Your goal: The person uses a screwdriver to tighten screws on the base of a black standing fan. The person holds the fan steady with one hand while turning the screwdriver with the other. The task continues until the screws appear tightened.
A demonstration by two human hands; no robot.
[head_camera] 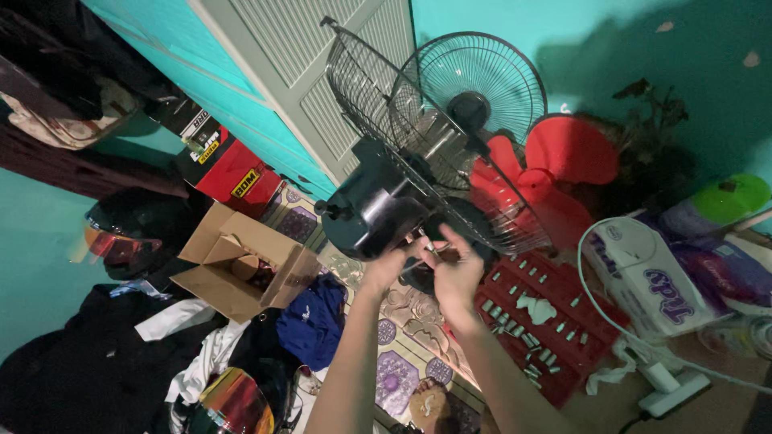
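A black fan motor housing (371,207) with its rear wire grille (384,104) attached is held up in front of me. My left hand (388,265) presses against the underside of the housing. My right hand (455,269) holds a small thin tool (429,245) at the base of the housing, close to the left fingers; what kind of tool it is cannot be made out. The round front grille (482,80) leans behind it, and the red fan blade (547,173) lies to the right.
A red tray of tool bits (540,325) sits below the blade. An open cardboard box (241,261), blue cloth (315,320), helmets and piled clothes lie at left. A white package (643,277), white cable and power strip (674,384) are at right.
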